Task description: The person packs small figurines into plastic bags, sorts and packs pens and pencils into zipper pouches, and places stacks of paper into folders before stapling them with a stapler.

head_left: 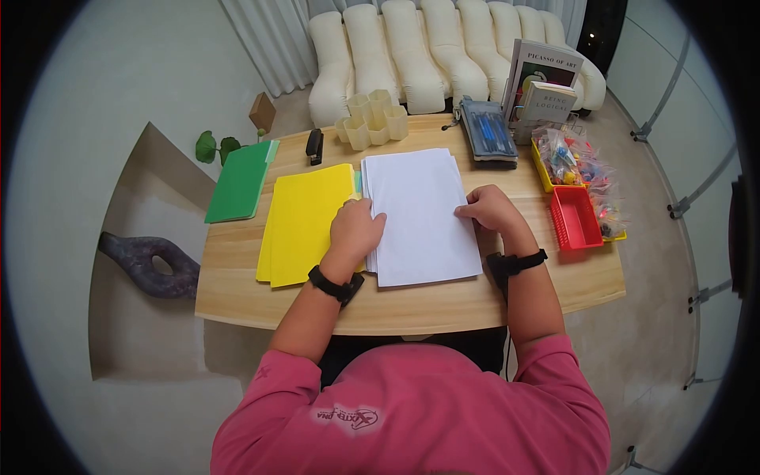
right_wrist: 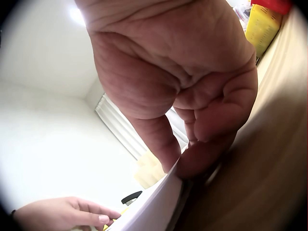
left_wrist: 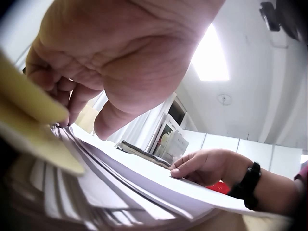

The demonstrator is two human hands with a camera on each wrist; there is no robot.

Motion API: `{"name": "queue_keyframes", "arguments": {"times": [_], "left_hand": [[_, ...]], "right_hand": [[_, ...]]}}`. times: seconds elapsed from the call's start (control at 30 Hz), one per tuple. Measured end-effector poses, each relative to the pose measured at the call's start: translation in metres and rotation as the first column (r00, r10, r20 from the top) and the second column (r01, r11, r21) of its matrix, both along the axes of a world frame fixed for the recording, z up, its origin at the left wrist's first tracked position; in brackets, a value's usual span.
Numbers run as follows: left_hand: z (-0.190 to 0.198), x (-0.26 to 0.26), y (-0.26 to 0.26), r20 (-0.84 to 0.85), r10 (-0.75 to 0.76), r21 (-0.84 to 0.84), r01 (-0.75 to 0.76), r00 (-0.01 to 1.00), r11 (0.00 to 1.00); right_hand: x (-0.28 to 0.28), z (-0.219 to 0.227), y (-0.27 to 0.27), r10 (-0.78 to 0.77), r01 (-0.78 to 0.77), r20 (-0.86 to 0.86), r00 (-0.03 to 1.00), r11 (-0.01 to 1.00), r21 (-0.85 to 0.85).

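Note:
A stack of white paper (head_left: 419, 214) lies near the middle of the wooden table, its sheets slightly fanned along the left side. My right hand (head_left: 492, 210) pinches its right edge, thumb on top and curled fingers beneath, as the right wrist view shows. At the left edge, my left hand (head_left: 356, 229) grips the sheets, with the thumb (left_wrist: 113, 120) on the upper face and the fingertips at the side. Just left of the white stack, partly under the left wrist, are yellow folders (head_left: 305, 226). In the left wrist view the layered paper edges (left_wrist: 110, 192) spread below the palm.
A green folder (head_left: 241, 182) lies at the table's left edge, near a black stapler (head_left: 314, 147). Behind stand a cream hexagonal holder (head_left: 372, 123), a pen pouch (head_left: 489, 134) and upright books (head_left: 542, 79). A red basket (head_left: 575, 218) and a yellow basket with bagged items sit right.

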State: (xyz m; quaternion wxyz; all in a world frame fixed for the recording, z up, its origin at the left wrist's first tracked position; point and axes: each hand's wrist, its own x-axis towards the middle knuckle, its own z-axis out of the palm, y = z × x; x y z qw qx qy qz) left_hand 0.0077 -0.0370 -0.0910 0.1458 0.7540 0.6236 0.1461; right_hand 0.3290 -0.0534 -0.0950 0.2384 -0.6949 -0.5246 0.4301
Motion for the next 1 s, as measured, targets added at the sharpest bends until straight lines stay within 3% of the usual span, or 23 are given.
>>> {"name": "queue_keyframes", "arguments": {"times": [0.27, 0.37, 0.43, 0.47, 0.53, 0.6, 0.7, 0.73, 0.8, 0.87, 1.0], "left_hand": [[-0.008, 0.001, 0.007, 0.302, 0.065, -0.087, -0.04, 0.951, 0.995], [-0.026, 0.001, 0.016, 0.461, 0.131, -0.216, -0.032, 0.877, 0.976], [-0.044, -0.001, 0.028, 0.687, 0.109, -0.317, 0.162, 0.718, 0.935], [-0.045, -0.001, 0.03, 0.696, 0.105, -0.311, 0.165, 0.711, 0.936], [-0.019, 0.004, 0.021, 0.66, -0.027, -0.171, 0.185, 0.751, 0.968], [0.004, 0.007, 0.013, 0.706, -0.058, -0.077, 0.157, 0.706, 0.985], [0.037, 0.014, -0.001, 0.759, -0.132, 0.104, 0.081, 0.637, 0.991], [0.047, 0.016, -0.005, 0.764, -0.179, 0.194, 0.045, 0.62, 0.98], [0.054, 0.017, -0.008, 0.733, -0.18, 0.221, 0.02, 0.656, 0.975], [0.053, 0.017, -0.007, 0.655, -0.206, 0.32, -0.02, 0.727, 0.947], [0.042, 0.016, -0.009, 0.666, -0.222, 0.33, -0.014, 0.712, 0.944]], "right_hand": [[0.0, 0.0, -0.001, -0.018, 0.009, 0.074, 0.997, 0.993, 0.117], [0.004, -0.007, 0.001, -0.036, 0.023, 0.083, 0.996, 0.989, 0.147], [0.004, 0.001, -0.002, -0.028, 0.016, 0.07, 0.997, 0.987, 0.163], [0.005, 0.007, -0.004, -0.026, 0.017, 0.049, 0.998, 0.984, 0.178], [0.005, 0.022, -0.01, -0.027, 0.032, -0.025, 0.999, 0.973, 0.228], [0.006, 0.031, -0.013, -0.025, 0.051, -0.096, 0.995, 0.96, 0.275], [0.006, 0.03, -0.012, 0.197, 0.143, -0.51, 0.837, 0.821, 0.553], [0.001, 0.035, -0.013, 0.199, 0.137, -0.502, 0.841, 0.821, 0.555], [-0.008, 0.042, -0.019, 0.266, 0.196, -0.561, 0.784, 0.75, 0.631], [-0.009, 0.04, -0.019, 0.277, 0.144, -0.48, 0.832, 0.729, 0.67], [-0.02, 0.043, -0.022, 0.231, 0.115, -0.422, 0.876, 0.752, 0.65]]}}
